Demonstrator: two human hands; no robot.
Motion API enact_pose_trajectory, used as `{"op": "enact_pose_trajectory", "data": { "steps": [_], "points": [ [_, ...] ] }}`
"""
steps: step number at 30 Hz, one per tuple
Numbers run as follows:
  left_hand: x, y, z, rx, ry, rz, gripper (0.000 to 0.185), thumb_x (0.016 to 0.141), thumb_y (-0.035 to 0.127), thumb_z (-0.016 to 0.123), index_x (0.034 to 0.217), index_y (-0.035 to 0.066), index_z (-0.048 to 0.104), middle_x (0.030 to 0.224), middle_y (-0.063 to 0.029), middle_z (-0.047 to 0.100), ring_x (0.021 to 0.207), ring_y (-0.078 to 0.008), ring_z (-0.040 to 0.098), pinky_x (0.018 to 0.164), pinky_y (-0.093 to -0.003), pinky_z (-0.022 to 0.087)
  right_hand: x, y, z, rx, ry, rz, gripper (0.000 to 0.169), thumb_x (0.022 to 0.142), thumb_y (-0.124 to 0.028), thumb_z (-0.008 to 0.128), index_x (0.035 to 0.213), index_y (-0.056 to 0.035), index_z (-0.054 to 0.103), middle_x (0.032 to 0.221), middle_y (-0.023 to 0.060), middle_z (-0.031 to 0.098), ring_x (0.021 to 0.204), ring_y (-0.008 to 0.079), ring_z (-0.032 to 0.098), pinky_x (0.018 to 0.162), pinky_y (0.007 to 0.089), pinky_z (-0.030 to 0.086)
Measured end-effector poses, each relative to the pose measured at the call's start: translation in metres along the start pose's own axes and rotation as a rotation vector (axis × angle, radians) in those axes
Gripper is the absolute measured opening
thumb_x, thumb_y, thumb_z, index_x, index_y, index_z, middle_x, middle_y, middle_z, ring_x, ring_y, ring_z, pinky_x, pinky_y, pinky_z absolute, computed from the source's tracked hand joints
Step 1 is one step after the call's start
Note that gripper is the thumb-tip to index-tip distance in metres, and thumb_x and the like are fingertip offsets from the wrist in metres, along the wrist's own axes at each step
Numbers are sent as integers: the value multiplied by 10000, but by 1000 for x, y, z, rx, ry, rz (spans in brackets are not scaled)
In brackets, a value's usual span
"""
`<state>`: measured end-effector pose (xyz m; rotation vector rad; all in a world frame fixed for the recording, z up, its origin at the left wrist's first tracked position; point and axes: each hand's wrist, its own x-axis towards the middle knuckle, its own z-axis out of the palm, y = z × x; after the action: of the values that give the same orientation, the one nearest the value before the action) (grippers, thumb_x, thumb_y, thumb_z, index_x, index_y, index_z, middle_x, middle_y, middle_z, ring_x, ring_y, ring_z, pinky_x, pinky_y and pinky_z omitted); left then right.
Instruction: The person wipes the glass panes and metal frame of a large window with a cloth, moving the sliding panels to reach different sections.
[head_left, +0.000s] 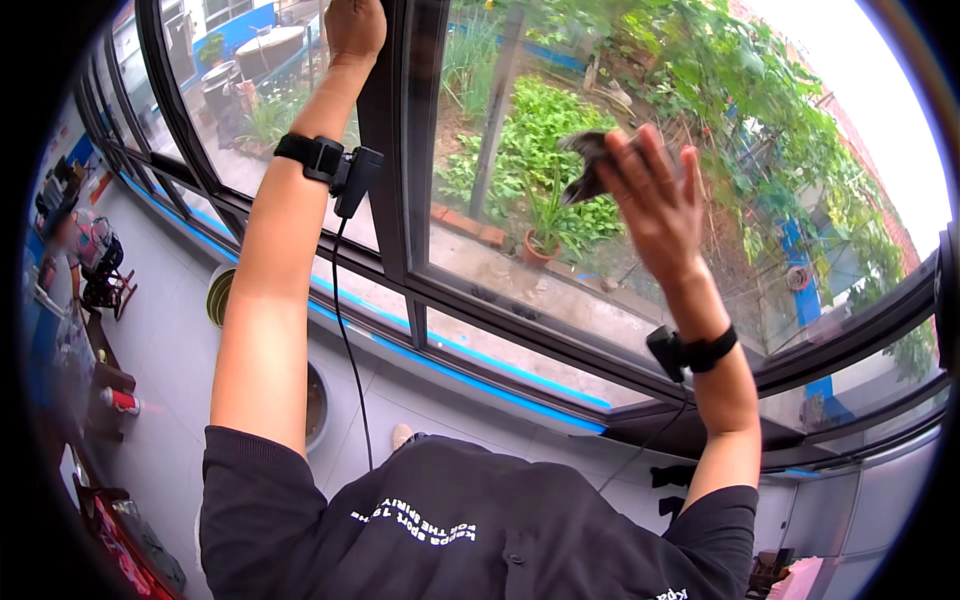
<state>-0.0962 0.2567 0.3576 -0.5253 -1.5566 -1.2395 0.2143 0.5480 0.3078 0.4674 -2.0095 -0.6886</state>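
Observation:
My right hand (651, 199) is raised to the large window pane (480, 217), fingers spread, with a dark grey cloth (585, 165) between the palm side and the glass. The cloth sticks out to the left of the fingers. At the top, my left hand (355, 30) is closed against the dark window frame (386, 150); its fingertips are hidden, so what it grips cannot be told. Each wrist wears a black strap with a small device, and a cable runs down from each.
Below the window run a sill with blue strips (480, 386), a round grey tub (316, 405) and a green container (219, 296). A seated person (90, 240) is at the far left, near a red can (121, 400). Plants and a terracotta pot (540, 249) stand outside.

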Motion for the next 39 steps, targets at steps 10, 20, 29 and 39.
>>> {"op": "enact_pose_trajectory", "data": {
  "steps": [10,20,29,39],
  "points": [
    [-4,-2,-1,229,138,142,469,985,306,301,1188,-56,520,1158,-260,556,1107,-403,499,938,-420,395,42,153,-46,-144,633,194,545,787,59,577,1240,-245,587,1324,25,528,1277,233,437,1073,429,328],
    [-25,78,1,92,248,-156,509,916,485,447,1045,3,548,933,-234,636,916,-412,594,770,-445,452,-108,-84,39,184,-186,-125,391,849,-155,481,1222,-101,585,1427,5,401,1351,178,323,1135,417,172],
    [-19,42,-12,173,231,-117,639,851,594,503,1060,-5,575,877,-86,631,829,-208,609,768,-316,476,-42,72,-32,-62,78,-31,349,817,-106,590,1138,-234,638,1379,-46,471,1321,180,380,1147,471,104],
    [-15,38,-9,138,203,-170,758,787,700,487,1012,-19,566,891,-138,639,866,-275,610,809,-344,450,-20,178,-64,-226,603,248,486,825,53,545,1224,-220,595,1294,51,546,1234,263,480,1043,388,396]
  ]
}}
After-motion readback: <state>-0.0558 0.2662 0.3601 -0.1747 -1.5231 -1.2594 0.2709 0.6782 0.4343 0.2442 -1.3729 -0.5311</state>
